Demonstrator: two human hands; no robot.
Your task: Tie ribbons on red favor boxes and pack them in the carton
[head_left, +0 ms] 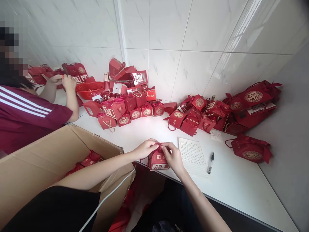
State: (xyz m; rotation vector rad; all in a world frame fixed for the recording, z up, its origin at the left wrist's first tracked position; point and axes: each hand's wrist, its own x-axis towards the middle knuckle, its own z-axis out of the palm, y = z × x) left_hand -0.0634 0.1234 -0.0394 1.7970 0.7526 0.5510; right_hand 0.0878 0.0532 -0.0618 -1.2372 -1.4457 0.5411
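A small red gift box with white and gold characters stands at the front edge of the white table, close to my body. Across its top runs a dark red ribbon. From the left, my left hand pinches the ribbon between thumb and fingers. On the other side my right hand also grips the ribbon, its fingers bent and partly covering the box's right side. Both sets of fingertips nearly meet at the top of the box.
Piled red boxes stand against the tiled wall, with more boxes to the right. A written sheet and a pen lie beside my right hand. A cardboard carton is at left. A co-worker sits near a red basin.
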